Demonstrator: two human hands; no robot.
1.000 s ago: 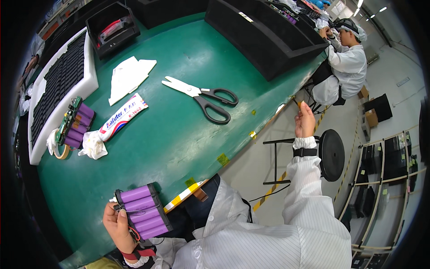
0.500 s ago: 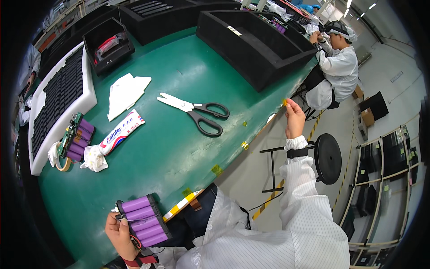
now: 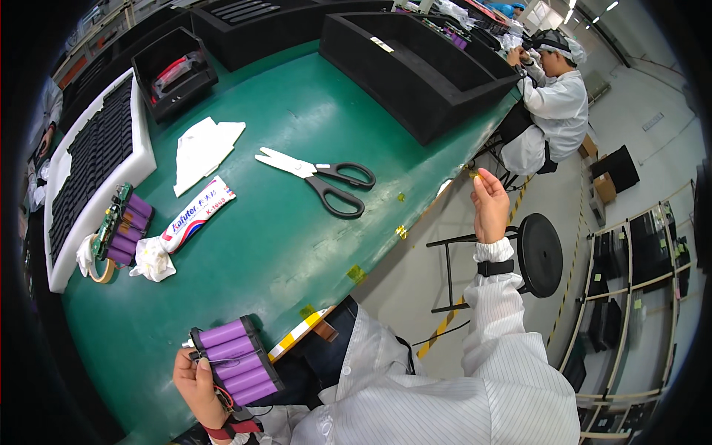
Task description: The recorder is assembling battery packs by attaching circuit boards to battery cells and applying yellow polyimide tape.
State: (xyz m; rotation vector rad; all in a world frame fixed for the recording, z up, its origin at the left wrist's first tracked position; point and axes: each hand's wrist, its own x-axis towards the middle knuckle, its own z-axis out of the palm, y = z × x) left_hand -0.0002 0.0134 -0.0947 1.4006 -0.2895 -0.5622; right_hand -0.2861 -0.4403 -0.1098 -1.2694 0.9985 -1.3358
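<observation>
My left hand [image 3: 199, 389] is closed round the end of a battery pack [image 3: 236, 362] of purple cells with black end holders and thin wires, over the near edge of the table. Past the table's right edge, my right hand [image 3: 491, 208] is raised, thumb and forefinger pinching a small piece of amber tape [image 3: 473, 176]. More tape pieces [image 3: 357, 274] stick along the table edge between the hands. Scissors [image 3: 319, 180] with black handles lie spread in mid-table. Left of them are a white glue tube [image 3: 197, 215] and a folded white cloth [image 3: 205, 154].
At the left, a second battery pack [image 3: 127, 228] with a green circuit board stands by a crumpled tissue [image 3: 153, 259] and a tape roll [image 3: 104, 273]. A white foam tray [image 3: 141, 148] and black bins [image 3: 423, 81] border the table [image 3: 267, 252]. Right: a stool [image 3: 540, 256] and a seated co-worker [image 3: 552, 104].
My right hand has drawn slightly back toward me, the amber tape still in its pinch. The left hand keeps its hold on the battery pack. The whole view has shifted a little.
</observation>
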